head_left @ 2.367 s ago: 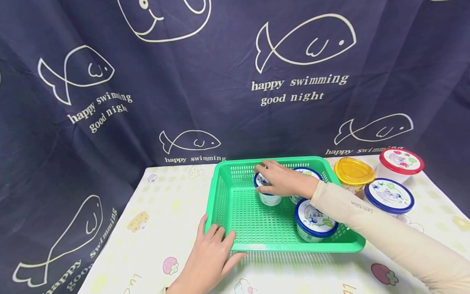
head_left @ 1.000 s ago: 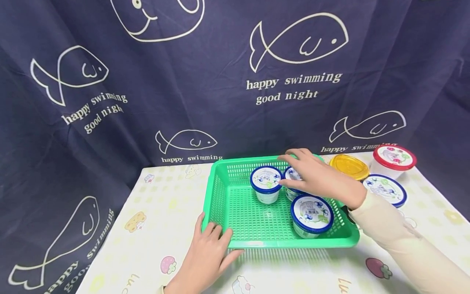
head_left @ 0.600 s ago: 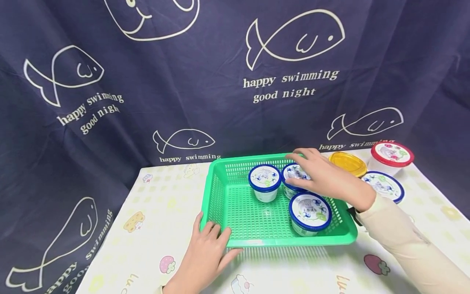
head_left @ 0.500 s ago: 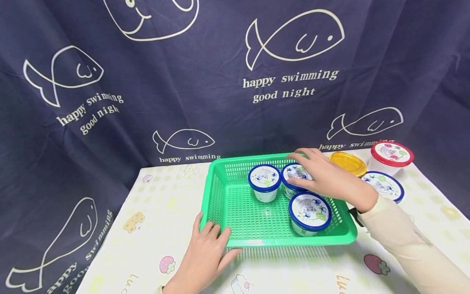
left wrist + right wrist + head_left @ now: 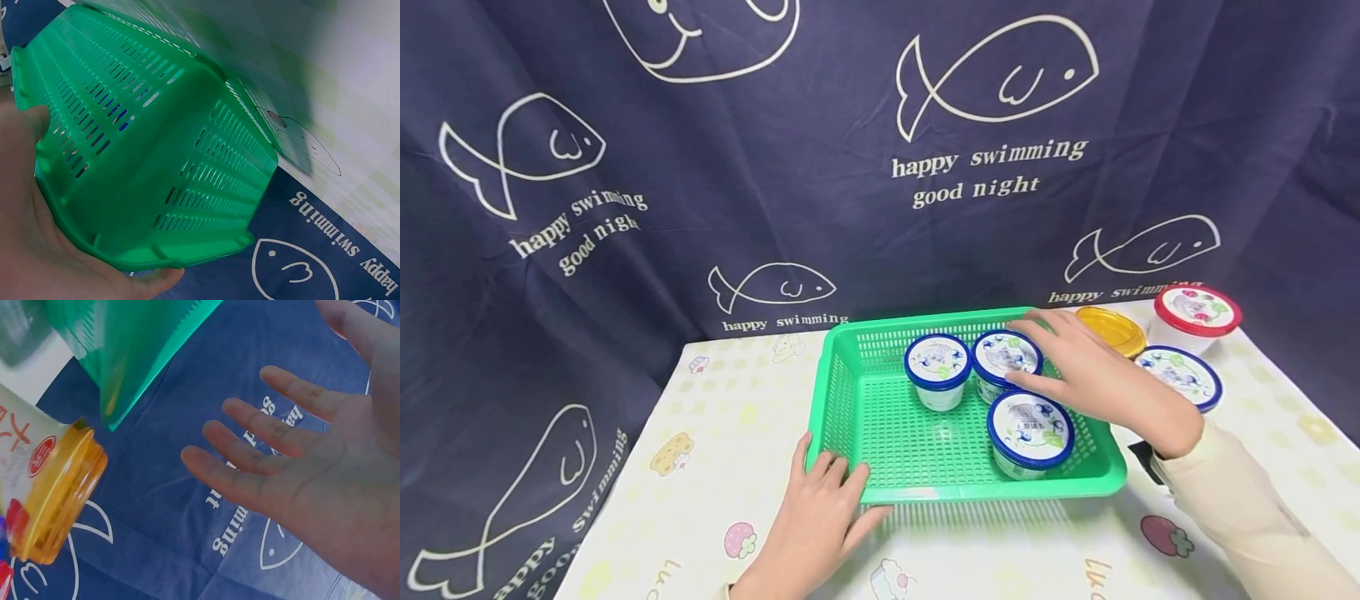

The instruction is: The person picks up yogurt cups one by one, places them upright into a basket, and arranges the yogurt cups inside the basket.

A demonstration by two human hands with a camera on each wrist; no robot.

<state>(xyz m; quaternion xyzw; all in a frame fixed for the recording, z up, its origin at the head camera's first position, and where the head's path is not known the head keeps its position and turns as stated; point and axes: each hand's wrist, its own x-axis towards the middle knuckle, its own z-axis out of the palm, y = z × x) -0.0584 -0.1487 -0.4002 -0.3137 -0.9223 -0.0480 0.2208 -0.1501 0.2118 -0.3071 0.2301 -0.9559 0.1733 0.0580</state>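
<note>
In the head view a green plastic basket with slotted walls holds three white tubs with blue lids. One tub stands at the back middle. A second tub is right beside it, and a third tub sits in front. My left hand grips the basket's near left corner, thumb and fingers around the rim, as the left wrist view of the basket wall also shows. Over the basket's right side is my right hand, fingers spread and holding nothing, thumb tip close by the second tub's lid.
Right of the basket stand a yellow-lidded tub, a red-lidded tub and another blue-lidded tub. A patterned cloth covers the table. Behind hangs a dark blue curtain with white fish drawings.
My right hand has come away from the back middle tub and moved right, past the second tub. The left hand keeps its hold on the basket corner. The view has shifted slightly.
</note>
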